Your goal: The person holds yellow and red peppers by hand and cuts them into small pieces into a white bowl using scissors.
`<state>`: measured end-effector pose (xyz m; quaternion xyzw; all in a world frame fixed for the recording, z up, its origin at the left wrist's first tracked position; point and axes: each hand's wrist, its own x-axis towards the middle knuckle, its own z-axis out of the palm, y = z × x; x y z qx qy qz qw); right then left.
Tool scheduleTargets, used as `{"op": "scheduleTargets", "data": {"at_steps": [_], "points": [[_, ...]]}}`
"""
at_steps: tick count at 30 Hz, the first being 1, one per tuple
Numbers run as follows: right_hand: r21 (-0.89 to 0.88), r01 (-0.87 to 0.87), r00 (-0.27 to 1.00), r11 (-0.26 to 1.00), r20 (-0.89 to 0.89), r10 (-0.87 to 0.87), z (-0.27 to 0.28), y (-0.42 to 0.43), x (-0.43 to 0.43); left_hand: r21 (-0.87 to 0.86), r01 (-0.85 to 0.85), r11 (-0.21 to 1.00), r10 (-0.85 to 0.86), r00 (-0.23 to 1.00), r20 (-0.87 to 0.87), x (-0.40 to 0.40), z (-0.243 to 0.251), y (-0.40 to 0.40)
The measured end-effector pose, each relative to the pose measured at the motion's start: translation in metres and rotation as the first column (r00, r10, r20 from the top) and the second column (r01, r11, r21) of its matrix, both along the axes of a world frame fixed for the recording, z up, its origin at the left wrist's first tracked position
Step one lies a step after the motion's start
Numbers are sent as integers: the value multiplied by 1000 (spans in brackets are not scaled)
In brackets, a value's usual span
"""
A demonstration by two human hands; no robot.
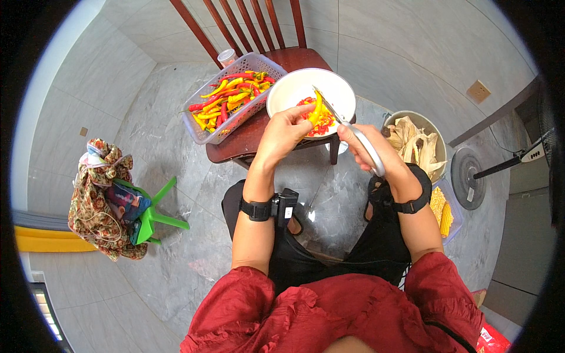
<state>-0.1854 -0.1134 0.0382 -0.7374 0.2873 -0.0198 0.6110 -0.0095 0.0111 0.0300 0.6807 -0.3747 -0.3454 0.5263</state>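
My left hand (284, 130) pinches a yellow chili pepper (317, 108) by its lower end, tip pointing away from me. Around the handles of a pair of scissors (359, 143) my right hand (368, 148) is closed, and the blades (329, 103) run close along the pepper's right side. Whether the blades touch it I cannot tell. Both hands are over the near side of a white bowl (287, 88), which holds cut red and yellow chili pieces (324, 125). Left of the bowl, a lilac plastic basket (194, 130) is filled with whole red and yellow chilies (234, 95).
Basket and bowl rest on a dark red wooden chair (231, 145), with a lidded jar (227, 57) behind. At right are a bucket of corn husks (417, 141), a tub of corn (441, 207) and a fan base (468, 178). A cloth-draped green stool (150, 220) stands left.
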Motion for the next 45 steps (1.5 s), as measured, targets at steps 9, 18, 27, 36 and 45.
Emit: {"op": "scheduleTargets", "data": {"at_steps": [9, 18, 27, 36, 45], "points": [[61, 17, 1000, 998, 24, -19, -1, 3, 0, -7, -26, 1000, 26, 997, -72, -1, 0, -2], [227, 68, 997, 972, 28, -76, -2, -3, -3, -36, -88, 995, 83, 987, -138, -2, 7, -1], [145, -20, 1000, 989, 15, 18, -4, -5, -4, -70, -49, 996, 46, 998, -48, -4, -3, -6], [100, -41, 999, 994, 24, 39, -2, -5, -4, -32, -42, 999, 45, 994, 98, -5, -6, -7], [9, -28, 999, 1000, -27, 28, 2, -3, -6, 18, -3, 1000, 2, 997, 82, 2, -5, -2]]}}
